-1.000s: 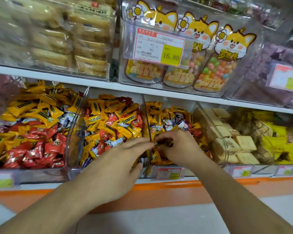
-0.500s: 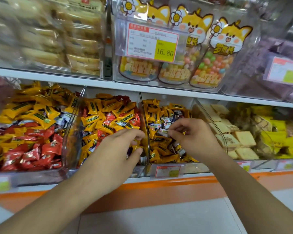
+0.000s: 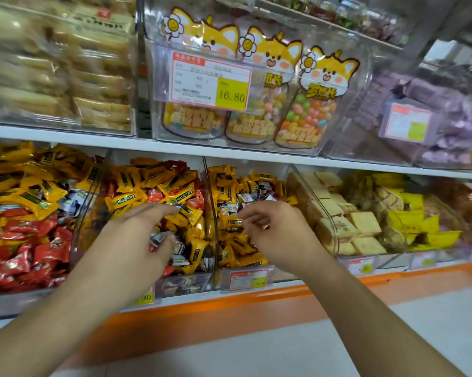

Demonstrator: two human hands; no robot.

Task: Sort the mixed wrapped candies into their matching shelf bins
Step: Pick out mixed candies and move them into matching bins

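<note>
Left hand (image 3: pixel 137 240): thumb and curled fingers pinch a small dark-and-white wrapped candy (image 3: pixel 160 237) over the middle bin (image 3: pixel 211 210). Fingers bent, not clenched.

Right hand (image 3: pixel 275 229): fingers curled over the right candy bin (image 3: pixel 297 183); something small and shiny sits at the fingertips, but whether it is gripped cannot be told.

Mixed pile: yellow wrapped candies (image 3: pixel 122 198), red ones at 12 o'clock of the left hand, dark-and-white strays (image 3: pixel 244 197) at 11 o'clock of the right hand.

At 9 o'clock, another bin heaped with red packets (image 3: pixel 25 257).

Handling, as judged: candies light, film wrappers slick and crinkly. Pinch across the body or by a crimped end; loose neighbours slide easily.
</note>
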